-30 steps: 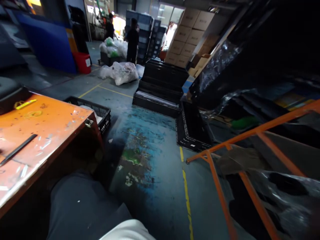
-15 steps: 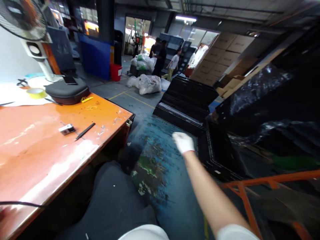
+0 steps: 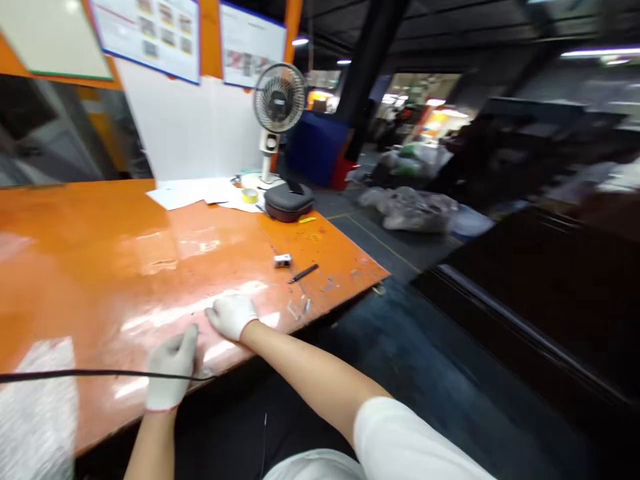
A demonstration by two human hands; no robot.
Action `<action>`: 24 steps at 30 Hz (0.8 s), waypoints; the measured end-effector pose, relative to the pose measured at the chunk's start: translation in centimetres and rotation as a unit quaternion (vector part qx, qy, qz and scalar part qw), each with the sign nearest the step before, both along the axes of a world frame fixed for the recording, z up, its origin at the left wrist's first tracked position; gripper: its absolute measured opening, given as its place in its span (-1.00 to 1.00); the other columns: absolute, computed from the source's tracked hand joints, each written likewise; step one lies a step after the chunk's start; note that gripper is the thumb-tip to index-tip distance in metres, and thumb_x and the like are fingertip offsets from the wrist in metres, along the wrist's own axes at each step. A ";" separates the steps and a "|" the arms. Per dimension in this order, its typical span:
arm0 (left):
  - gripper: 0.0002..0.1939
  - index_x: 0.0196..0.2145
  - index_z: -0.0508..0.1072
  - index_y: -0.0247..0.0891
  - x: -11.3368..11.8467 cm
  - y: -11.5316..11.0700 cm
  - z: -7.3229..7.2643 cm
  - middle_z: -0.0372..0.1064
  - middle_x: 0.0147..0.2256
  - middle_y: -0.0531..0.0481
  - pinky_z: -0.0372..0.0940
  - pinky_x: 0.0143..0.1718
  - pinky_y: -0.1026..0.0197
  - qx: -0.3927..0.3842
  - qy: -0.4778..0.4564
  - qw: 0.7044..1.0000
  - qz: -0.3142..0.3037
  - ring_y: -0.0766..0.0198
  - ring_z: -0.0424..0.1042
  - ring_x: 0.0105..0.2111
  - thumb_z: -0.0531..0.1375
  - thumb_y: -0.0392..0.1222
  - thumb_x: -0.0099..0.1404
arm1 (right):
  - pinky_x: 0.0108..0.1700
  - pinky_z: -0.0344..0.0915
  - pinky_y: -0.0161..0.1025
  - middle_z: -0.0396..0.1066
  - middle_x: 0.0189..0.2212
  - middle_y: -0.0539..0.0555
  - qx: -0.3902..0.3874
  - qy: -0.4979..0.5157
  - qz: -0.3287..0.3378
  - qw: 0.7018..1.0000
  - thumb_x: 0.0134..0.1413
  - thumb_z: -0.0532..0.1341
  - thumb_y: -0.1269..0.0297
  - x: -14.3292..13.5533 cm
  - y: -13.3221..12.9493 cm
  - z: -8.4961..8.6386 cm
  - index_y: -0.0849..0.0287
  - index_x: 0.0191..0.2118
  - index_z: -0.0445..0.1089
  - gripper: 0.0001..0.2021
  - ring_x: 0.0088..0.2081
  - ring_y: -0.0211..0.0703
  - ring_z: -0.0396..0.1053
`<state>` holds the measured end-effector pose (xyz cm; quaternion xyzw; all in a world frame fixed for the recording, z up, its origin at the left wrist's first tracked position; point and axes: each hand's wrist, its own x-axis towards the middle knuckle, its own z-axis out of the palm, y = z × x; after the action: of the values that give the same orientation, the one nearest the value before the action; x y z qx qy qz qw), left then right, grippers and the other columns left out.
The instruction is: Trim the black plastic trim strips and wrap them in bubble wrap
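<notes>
Both my hands wear white gloves and rest near the front edge of an orange table (image 3: 90,260). My left hand (image 3: 171,365) lies on the tabletop, and a thin black cable (image 3: 75,375) runs across it; whether the fingers grip the cable I cannot tell. My right hand (image 3: 231,316) lies flat on the table just to the right, fingers loosely bent, holding nothing that I can see.
Farther along the table lie a small silver object (image 3: 283,261), a black flat tool (image 3: 303,273), a dark oval case (image 3: 289,201), a roll of yellow tape (image 3: 249,195), papers (image 3: 193,192) and a white desk fan (image 3: 278,107). Clear plastic bags (image 3: 413,208) sit on the floor.
The view has swung left from the floor and black crates to the table. My right hand came back from reaching out over the floor and now rests on the table; my left hand has appeared.
</notes>
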<state>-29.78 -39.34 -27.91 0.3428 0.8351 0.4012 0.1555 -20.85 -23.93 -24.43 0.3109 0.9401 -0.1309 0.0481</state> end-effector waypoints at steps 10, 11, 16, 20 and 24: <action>-0.35 -0.70 0.08 -0.13 1.2 0.3 1.8 0.05 -0.67 0.02 0.07 -0.48 0.15 0.080 -0.057 0.994 0.042 0.26 0.14 -0.57 0.04 0.39 0.30 | -0.08 0.36 -0.12 0.69 -0.10 0.27 0.021 0.017 0.005 1.000 0.56 0.02 0.01 0.0 -0.4 -1.2 0.14 -0.07 0.70 -0.49 -0.05 0.13 0.62; -0.36 -0.70 0.08 -0.12 1.2 0.2 2.0 0.04 -0.67 0.03 0.06 -0.48 0.15 0.087 -0.056 0.993 0.048 0.26 0.12 -0.57 0.05 0.38 0.29 | -0.08 0.35 -0.13 0.69 -0.10 0.26 0.020 0.016 0.004 1.000 0.56 0.01 0.00 0.0 -0.6 -1.4 0.14 -0.07 0.69 -0.48 -0.05 0.12 0.62; -0.39 -0.73 0.14 -0.11 1.2 -0.1 2.9 0.07 -0.67 0.01 0.10 -0.48 0.16 0.092 -0.033 0.993 0.066 0.24 0.16 -0.56 0.06 0.35 0.26 | -0.04 0.31 -0.12 0.62 -0.01 0.25 0.062 0.057 0.044 0.996 0.56 0.01 0.02 1.1 0.3 -0.8 0.13 0.04 0.62 -0.54 0.04 0.11 0.52; -0.40 -0.72 0.17 -0.12 1.3 -0.2 3.0 0.10 -0.66 0.01 0.12 -0.46 0.16 0.092 -0.006 0.994 0.061 0.23 0.20 -0.54 0.07 0.33 0.28 | 0.25 0.17 0.09 0.48 0.18 0.38 0.189 0.079 -0.003 0.979 0.35 0.18 0.30 3.8 6.6 1.4 0.20 0.18 0.52 -0.63 0.21 0.25 0.33; -0.38 -0.72 0.18 -0.12 1.2 -0.2 2.4 0.13 -0.65 0.00 0.10 -0.44 0.14 0.080 0.015 0.995 0.061 0.22 0.22 -0.53 0.07 0.35 0.29 | 0.33 0.11 0.14 0.50 0.18 0.42 0.124 0.056 -0.141 0.981 0.18 0.31 0.42 7.5 13.9 2.8 0.27 0.10 0.56 -0.64 0.25 0.28 0.30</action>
<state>-28.61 -39.53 -25.55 0.3081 0.8218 0.4707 0.0903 -13.38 -10.03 -21.67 0.4359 0.8971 -0.0361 -0.0623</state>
